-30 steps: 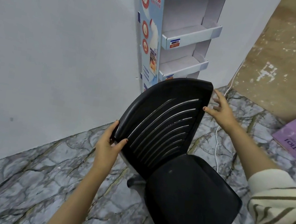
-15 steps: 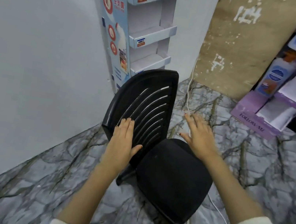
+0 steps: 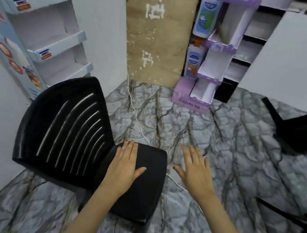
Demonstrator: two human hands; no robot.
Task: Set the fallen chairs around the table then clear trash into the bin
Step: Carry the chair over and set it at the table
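A black chair (image 3: 66, 135) with a slotted backrest stands upright at the left, near the white wall. My left hand (image 3: 124, 168) hovers flat over its seat, fingers spread, holding nothing. My right hand (image 3: 195, 169) is open above the floor just right of the seat, apart from the chair. A second black chair (image 3: 301, 134) lies tipped over at the right, its legs pointing up and toward me. No table or bin is in sight.
A white cable (image 3: 135, 117) runs across the marble-patterned floor behind the upright chair. A blue cardboard display stand (image 3: 40, 39) is at the left, a purple one (image 3: 199, 95) in the middle back. A white panel (image 3: 300, 58) stands behind the fallen chair.
Both hands have let go of the chair's backrest and come forward over the seat and floor. My view has swung right, bringing the fallen chair into sight.
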